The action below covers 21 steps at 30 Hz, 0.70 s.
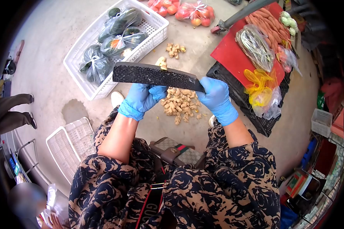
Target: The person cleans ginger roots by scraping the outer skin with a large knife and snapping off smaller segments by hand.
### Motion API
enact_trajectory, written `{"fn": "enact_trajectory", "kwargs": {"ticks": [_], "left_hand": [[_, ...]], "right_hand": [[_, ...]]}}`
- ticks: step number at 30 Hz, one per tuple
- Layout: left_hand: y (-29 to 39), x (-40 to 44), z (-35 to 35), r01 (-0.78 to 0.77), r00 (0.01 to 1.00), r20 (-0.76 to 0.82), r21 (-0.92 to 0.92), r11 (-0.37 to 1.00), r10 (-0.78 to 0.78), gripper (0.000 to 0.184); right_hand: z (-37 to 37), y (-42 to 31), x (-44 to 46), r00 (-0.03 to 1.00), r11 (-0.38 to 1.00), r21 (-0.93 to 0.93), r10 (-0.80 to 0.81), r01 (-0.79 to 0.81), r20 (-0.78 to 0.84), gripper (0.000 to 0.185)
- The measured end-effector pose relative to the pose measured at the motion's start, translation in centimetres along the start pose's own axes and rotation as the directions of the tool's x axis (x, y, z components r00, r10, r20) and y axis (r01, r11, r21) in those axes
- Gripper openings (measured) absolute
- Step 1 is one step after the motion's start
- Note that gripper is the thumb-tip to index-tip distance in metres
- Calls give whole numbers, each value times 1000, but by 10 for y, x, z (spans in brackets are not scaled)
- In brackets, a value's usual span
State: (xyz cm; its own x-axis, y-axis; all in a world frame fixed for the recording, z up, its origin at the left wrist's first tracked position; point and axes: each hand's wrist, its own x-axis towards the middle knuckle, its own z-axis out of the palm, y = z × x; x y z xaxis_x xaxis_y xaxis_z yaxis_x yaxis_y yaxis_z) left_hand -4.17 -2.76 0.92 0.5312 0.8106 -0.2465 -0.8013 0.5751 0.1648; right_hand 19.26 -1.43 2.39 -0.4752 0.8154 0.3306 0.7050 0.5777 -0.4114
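Observation:
A broad knife with a dark, pitted blade (156,76) spans the middle of the view. Its right end is gripped by my right hand (216,97) in a blue glove, fingers closed round the handle. Below the blade, my left hand (141,98), also blue-gloved, has its fingers curled. Past the blade's far edge shows a piece of ginger (162,63), apparently held by my left hand; the blade hides where they meet. On the floor beneath lies a heap of ginger (179,105), with a smaller ginger pile (175,50) farther off.
A white crate (151,42) holds bagged dark green vegetables. Bags of red-orange produce (195,13) lie beyond. At right, a red board (233,57) on a black pallet carries carrots (269,26) and bags. A white basket (70,143) stands left; another person's legs (15,110) show there.

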Motion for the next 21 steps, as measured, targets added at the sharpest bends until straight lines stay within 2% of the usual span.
{"fn": "enact_trajectory", "kwargs": {"ticks": [3, 5, 6, 9, 12, 16, 19, 21], "left_hand": [[5, -4, 6, -4, 1000, 10, 1, 1000, 4, 24], [11, -3, 7, 0, 1000, 28, 35, 999, -1, 24], [12, -4, 7, -16, 999, 51, -8, 1000, 16, 27], [13, -5, 9, -30, 999, -14, 25, 999, 30, 28], [15, -7, 9, -82, 992, -92, 105, 991, 91, 29], [22, -10, 12, -99, 992, -65, 95, 991, 105, 28], [20, -10, 14, -126, 984, -117, 71, 989, 134, 30], [21, -10, 9, -122, 990, -65, 62, 991, 126, 31]], "right_hand": [[-1, 7, -2, 999, 999, -6, 42, -42, 2, 18], [1, 7, -4, 995, 993, 59, 96, -98, 28, 17], [1, 6, -4, 992, 988, 90, 122, -126, 42, 16], [2, 3, -5, 975, 971, 124, 191, -205, 117, 14], [0, 8, -7, 981, 982, 51, 176, -181, 83, 13], [-4, 11, -8, 975, 978, -43, 207, -204, 78, 13], [1, 9, -7, 980, 979, -74, 195, -191, 39, 13], [5, 10, -9, 974, 974, -68, 220, -217, 48, 13]]}}
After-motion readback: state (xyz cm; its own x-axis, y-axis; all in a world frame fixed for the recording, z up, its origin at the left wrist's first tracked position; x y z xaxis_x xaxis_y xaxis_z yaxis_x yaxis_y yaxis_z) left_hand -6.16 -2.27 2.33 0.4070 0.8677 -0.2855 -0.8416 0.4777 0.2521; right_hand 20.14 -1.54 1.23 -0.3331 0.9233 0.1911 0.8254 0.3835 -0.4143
